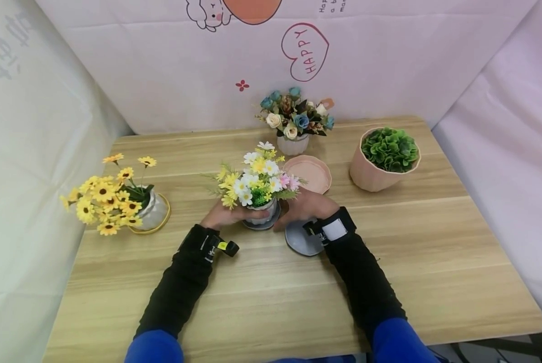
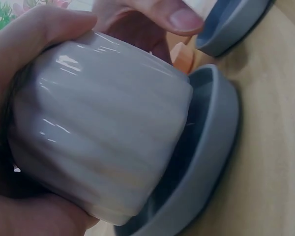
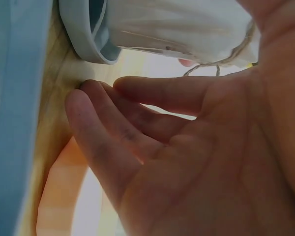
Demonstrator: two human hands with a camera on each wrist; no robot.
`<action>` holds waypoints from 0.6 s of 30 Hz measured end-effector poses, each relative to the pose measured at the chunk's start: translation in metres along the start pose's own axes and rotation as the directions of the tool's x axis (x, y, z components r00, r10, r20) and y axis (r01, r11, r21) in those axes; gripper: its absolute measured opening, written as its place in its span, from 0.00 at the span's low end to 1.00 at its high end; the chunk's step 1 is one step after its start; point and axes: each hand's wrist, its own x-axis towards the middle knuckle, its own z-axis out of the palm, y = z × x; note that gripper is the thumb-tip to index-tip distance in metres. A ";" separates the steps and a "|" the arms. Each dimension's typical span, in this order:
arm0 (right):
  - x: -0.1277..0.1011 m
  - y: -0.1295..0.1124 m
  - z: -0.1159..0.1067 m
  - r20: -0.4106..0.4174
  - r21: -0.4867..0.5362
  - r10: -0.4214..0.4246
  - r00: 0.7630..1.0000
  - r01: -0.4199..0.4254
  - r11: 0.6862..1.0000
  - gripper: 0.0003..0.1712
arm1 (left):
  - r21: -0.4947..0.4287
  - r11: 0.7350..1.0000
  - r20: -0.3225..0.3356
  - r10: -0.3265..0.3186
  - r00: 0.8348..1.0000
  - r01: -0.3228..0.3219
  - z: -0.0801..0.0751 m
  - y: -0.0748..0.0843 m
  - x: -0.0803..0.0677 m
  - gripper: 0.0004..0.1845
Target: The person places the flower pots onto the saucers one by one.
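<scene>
A white ribbed ceramic pot (image 2: 103,118) holds artificial daisies (image 1: 257,176) in white, yellow and pink. My left hand (image 1: 227,214) grips this pot from the left, its thumb and fingers curled round the wall. Directly under the pot is a grey saucer (image 2: 206,162), with the pot's base inside its rim. Close by on the right, my right hand (image 1: 307,204) has its fingers (image 3: 103,147) loosely extended, apart from the pot and holding nothing. A twine string (image 3: 238,49) circles the pot near its top.
Another grey saucer (image 1: 304,239) lies below the right wrist, and a pink saucer (image 1: 307,174) behind that hand. Yellow flowers (image 1: 103,196) lean from a pot at left. Blue and cream roses (image 1: 293,118) stand at the back, a pink pot (image 1: 372,169) of greenery at right.
</scene>
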 end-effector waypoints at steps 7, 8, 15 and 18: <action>-0.001 -0.001 0.000 0.020 0.001 0.031 0.999 -0.031 1.000 0.65 | 0.100 0.995 -0.003 0.007 1.000 -0.007 0.003 -0.002 0.002 0.51; -0.001 -0.001 0.000 0.020 -0.004 0.034 0.999 -0.034 0.999 0.64 | 0.106 0.994 -0.005 0.005 1.000 -0.005 0.004 -0.002 0.002 0.51; -0.002 -0.004 0.000 0.020 0.001 0.051 0.999 -0.051 0.999 0.62 | 0.146 0.989 -0.013 -0.001 1.000 0.003 0.006 -0.001 0.001 0.51; -0.002 -0.005 -0.001 0.028 0.006 0.056 0.998 -0.057 0.998 0.61 | 0.158 0.987 -0.013 0.005 1.000 -0.003 0.005 -0.010 0.004 0.52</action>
